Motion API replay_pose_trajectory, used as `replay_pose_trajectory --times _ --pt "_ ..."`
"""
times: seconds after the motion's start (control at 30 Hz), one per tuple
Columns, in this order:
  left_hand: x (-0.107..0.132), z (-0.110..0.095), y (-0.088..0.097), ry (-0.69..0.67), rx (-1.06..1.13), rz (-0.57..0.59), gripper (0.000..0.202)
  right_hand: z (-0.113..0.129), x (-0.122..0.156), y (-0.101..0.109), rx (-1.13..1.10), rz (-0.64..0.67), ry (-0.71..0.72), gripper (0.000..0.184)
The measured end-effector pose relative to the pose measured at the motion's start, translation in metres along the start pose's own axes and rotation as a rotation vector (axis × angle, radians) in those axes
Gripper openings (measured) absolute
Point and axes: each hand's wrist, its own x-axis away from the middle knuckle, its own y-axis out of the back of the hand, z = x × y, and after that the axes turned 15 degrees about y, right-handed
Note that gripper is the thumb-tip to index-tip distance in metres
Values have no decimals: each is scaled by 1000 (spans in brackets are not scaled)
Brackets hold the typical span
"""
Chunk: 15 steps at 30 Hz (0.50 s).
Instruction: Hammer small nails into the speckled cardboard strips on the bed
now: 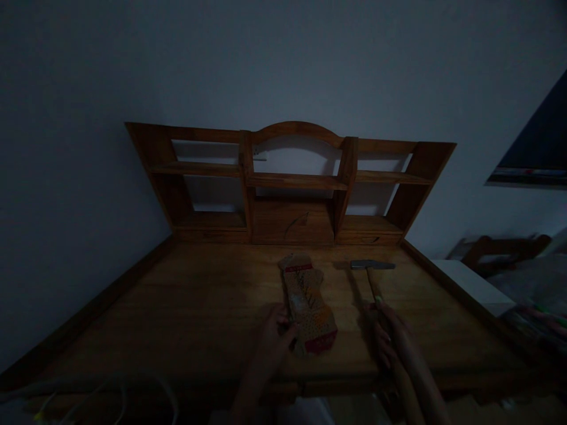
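Note:
A flat brown packet with red ends and a speckled print (308,302) lies on the wooden desk (186,307), slightly tilted. My left hand (275,335) rests at its near left edge, fingers curled against it. A hammer (371,273) with a metal head and wooden handle lies to the right, head pointing away from me. My right hand (386,334) is at the near end of the handle, fingers bent down over it. The scene is dim, so the grips are hard to read.
A wooden hutch with open shelves (292,180) stands at the back of the desk against a pale wall. Pale cables (110,392) lie at the near left corner. A wooden chair (505,248) and clutter are off to the right.

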Motion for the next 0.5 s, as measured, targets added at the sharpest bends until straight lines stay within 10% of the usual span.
replay_pose_trajectory --times 0.5 --pt "-13 -13 -6 65 -33 -29 45 1 6 -10 89 -50 60 37"
